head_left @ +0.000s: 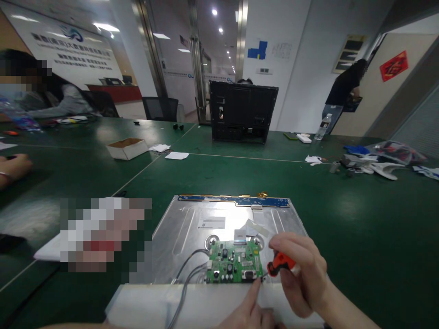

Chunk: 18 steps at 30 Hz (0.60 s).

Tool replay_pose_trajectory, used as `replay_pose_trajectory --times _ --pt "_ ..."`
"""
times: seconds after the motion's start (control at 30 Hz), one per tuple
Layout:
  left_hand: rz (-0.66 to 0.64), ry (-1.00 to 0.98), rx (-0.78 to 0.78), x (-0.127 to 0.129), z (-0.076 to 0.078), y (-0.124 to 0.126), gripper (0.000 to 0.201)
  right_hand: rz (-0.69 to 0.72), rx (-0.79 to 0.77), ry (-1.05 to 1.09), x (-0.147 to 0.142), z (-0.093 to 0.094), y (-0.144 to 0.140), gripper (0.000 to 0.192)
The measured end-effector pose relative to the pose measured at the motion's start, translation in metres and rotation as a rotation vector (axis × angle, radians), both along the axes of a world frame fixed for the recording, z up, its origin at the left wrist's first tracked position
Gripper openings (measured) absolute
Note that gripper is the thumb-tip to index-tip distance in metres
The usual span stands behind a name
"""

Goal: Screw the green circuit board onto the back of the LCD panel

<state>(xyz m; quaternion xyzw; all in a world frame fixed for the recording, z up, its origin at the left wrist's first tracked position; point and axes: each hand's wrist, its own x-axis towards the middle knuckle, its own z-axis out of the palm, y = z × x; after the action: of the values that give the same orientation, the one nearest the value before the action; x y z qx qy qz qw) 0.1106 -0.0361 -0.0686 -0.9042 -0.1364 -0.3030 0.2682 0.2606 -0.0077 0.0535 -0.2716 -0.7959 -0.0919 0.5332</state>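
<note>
A silver metal monitor back panel [192, 228] lies flat on the green table in front of me. A green circuit board [233, 262] sits on its near half, with grey wires [187, 269] leading off to the left. My right hand [302, 274] grips a small orange-handled screwdriver [279, 264], its tip at the board's near right corner. My left hand [252, 310] reaches up from the bottom edge, its finger touching the same corner beside the tip. A blue strip board [233, 200] runs along the panel's far edge.
A black monitor housing [242, 112] stands upright at the table's far side. A small open cardboard box [126, 148] and paper scraps lie to the left. Plastic bags and a water bottle [323, 127] sit at the right. A seated person is at far left, another stands at right.
</note>
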Motion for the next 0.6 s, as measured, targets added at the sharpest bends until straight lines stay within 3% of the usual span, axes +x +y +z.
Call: replay_pose_trajectory --times 0.2,0.43,0.6 --pt "0.017 -0.043 0.024 0.0006 -0.0053 0.0008 0.022 -0.006 0.07 0.043 -0.0037 -0.0017 0.004 0.031" --pt "0.002 0.035 0.005 -0.003 -0.0077 0.0006 0.018 -0.047 0.063 -0.015 -0.0052 0.0003 0.0049 0.014" --pt "0.012 0.023 0.022 -0.0007 -0.0087 0.0002 0.015 0.009 0.03 -0.002 -0.0035 0.0006 0.0021 0.023"
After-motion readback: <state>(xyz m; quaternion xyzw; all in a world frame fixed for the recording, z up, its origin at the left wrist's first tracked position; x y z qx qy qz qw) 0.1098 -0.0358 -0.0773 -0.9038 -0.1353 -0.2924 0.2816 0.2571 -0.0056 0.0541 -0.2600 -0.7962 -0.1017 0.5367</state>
